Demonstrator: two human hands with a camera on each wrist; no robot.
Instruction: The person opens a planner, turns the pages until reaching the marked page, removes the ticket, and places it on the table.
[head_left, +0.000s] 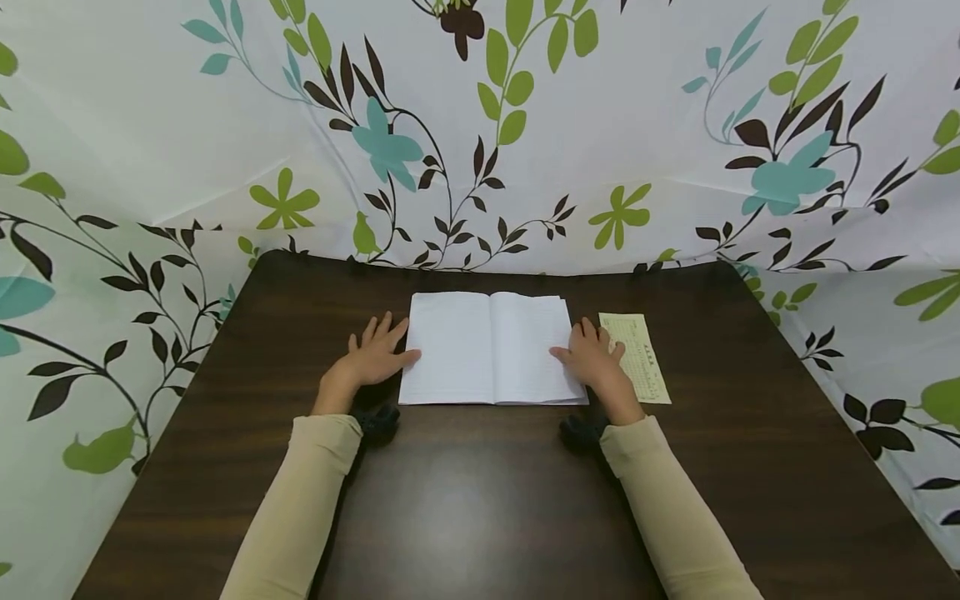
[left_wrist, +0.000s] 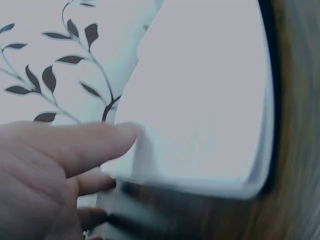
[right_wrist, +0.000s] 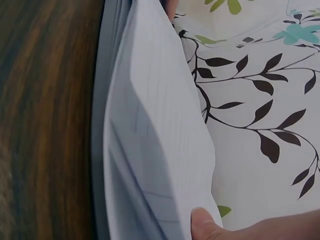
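Observation:
An open notebook [head_left: 453,346] with white, faintly lined pages lies near the table's far edge. My left hand [head_left: 373,357] is at its left side, fingers spread, the thumb [left_wrist: 125,137] touching the page edge. My right hand [head_left: 596,358] rests at the right page, its thumb [right_wrist: 204,224] on the paper near the outer edge and its other fingers pointing away. In the right wrist view, the notebook's page [right_wrist: 170,115] looks curved, with loose sheets under it. Just right of that hand lies a pale yellow printed slip [head_left: 643,362], partly covered by the fingers.
The dark brown wooden table [head_left: 457,500] extends on all sides of the notebook. A white cloth [head_left: 637,100] with leaf and flower prints hangs behind and beside it. Black wrist devices [head_left: 377,423] sit under both wrists.

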